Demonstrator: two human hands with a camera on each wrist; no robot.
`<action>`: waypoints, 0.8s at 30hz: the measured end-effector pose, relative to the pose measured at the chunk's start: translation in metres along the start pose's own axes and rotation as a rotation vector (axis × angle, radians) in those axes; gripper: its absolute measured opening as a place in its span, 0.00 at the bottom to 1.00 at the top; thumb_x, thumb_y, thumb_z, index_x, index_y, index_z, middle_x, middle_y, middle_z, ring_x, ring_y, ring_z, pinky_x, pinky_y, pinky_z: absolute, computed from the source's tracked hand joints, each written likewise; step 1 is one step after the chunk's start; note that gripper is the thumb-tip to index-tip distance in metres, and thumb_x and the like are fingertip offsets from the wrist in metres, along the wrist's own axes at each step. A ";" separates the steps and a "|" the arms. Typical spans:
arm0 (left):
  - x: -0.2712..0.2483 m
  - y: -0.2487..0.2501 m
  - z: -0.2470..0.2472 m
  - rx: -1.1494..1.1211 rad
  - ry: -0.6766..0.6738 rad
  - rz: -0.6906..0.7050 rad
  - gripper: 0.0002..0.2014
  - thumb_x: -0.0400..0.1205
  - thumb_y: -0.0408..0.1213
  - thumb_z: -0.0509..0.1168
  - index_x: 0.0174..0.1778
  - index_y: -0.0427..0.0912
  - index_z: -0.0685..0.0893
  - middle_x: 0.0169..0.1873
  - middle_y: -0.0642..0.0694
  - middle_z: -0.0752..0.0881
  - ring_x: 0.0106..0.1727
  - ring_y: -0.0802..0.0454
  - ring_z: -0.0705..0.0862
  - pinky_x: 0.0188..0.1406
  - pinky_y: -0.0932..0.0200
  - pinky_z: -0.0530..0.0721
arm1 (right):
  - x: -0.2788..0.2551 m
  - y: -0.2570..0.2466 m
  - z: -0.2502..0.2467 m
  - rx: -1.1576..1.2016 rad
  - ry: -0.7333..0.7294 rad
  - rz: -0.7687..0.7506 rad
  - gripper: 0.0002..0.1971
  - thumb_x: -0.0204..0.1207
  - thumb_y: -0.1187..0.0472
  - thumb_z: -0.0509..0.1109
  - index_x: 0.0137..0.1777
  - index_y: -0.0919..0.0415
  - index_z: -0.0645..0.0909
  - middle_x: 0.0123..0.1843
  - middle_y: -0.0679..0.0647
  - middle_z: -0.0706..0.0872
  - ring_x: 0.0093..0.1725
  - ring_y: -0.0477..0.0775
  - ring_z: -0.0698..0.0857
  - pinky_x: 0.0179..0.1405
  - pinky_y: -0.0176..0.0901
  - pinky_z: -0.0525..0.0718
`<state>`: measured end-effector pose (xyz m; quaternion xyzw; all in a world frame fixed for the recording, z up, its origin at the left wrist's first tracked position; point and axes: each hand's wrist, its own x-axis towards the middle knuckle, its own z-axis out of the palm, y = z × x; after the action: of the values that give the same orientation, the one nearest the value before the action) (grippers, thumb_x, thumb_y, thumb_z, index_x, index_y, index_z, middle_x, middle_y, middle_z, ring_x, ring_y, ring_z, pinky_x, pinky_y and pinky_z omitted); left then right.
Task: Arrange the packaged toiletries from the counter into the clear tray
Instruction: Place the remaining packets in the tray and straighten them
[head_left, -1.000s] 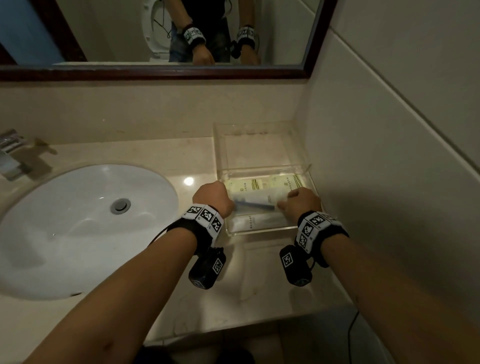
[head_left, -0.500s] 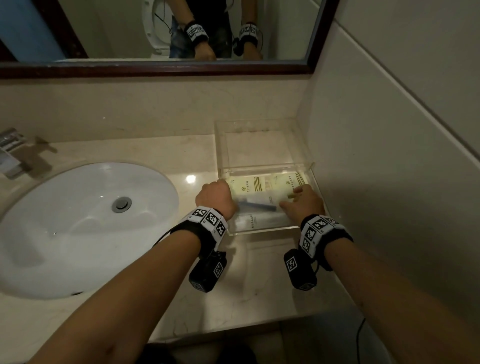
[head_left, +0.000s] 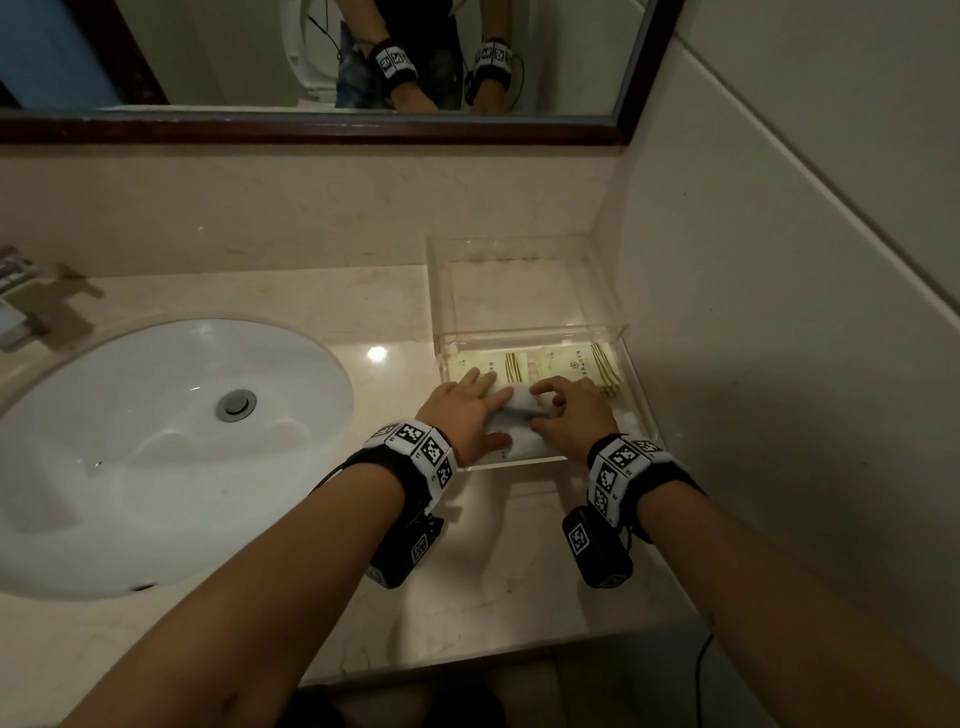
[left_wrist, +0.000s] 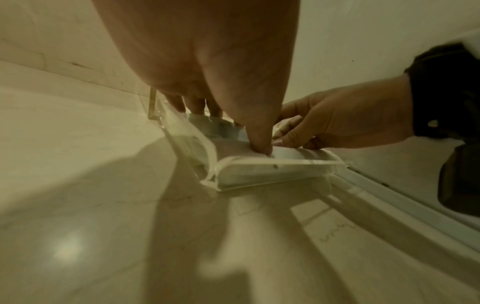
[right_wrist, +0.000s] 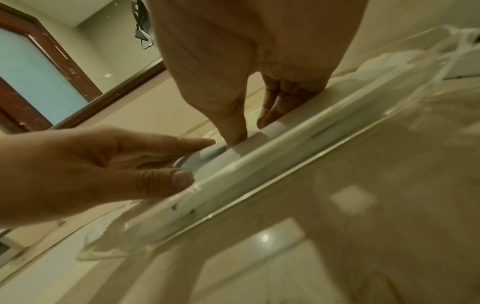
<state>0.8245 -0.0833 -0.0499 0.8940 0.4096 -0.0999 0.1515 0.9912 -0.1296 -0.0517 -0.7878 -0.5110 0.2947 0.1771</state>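
Clear tray (head_left: 636, 395) sits on the counter (head_left: 322, 312) by the wall; both hands, left (head_left: 467, 410) and right (head_left: 574, 410), press open fingers on white packets (head_left: 517, 402) inside it. Best, I judge, to flatten them snugly beside the yellow sachets (head_left: 576, 364).

Beige marble counter (head_left: 322, 301), white oval sink (head_left: 156, 447), dark wood-framed mirror (head_left: 311, 127), pale tiled walls (head_left: 779, 260)

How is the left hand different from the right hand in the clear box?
The left hand lies flatter, its fingers stretched out straight; the right hand is arched, its fingers bent. The left hand is at the sink side of the clear tray; the right hand is at the wall side. Both reach into the tray's front part, touch the white packet between them, and wear a black-and-white patterned wristband.
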 end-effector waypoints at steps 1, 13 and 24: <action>0.002 0.000 -0.001 0.006 -0.008 -0.001 0.38 0.81 0.58 0.61 0.84 0.49 0.55 0.85 0.41 0.53 0.85 0.43 0.51 0.82 0.45 0.55 | 0.001 -0.001 -0.001 -0.004 -0.006 0.008 0.21 0.70 0.60 0.77 0.63 0.47 0.80 0.61 0.55 0.74 0.59 0.53 0.79 0.58 0.43 0.81; 0.013 0.001 -0.008 0.029 -0.078 -0.051 0.42 0.79 0.60 0.63 0.84 0.44 0.56 0.84 0.38 0.51 0.85 0.41 0.52 0.81 0.42 0.61 | 0.004 -0.007 -0.002 -0.021 -0.005 0.059 0.24 0.68 0.64 0.79 0.62 0.47 0.80 0.62 0.57 0.75 0.52 0.52 0.77 0.50 0.40 0.78; -0.022 -0.039 -0.066 -0.286 0.218 -0.135 0.28 0.81 0.47 0.66 0.76 0.44 0.72 0.77 0.40 0.70 0.77 0.43 0.71 0.76 0.51 0.71 | -0.005 -0.064 -0.036 0.151 0.159 0.036 0.19 0.73 0.74 0.60 0.60 0.61 0.83 0.51 0.57 0.83 0.52 0.58 0.83 0.44 0.38 0.74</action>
<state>0.7841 -0.0513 0.0112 0.8394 0.4927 0.0467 0.2246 0.9683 -0.1065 0.0146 -0.8021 -0.4574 0.2723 0.2705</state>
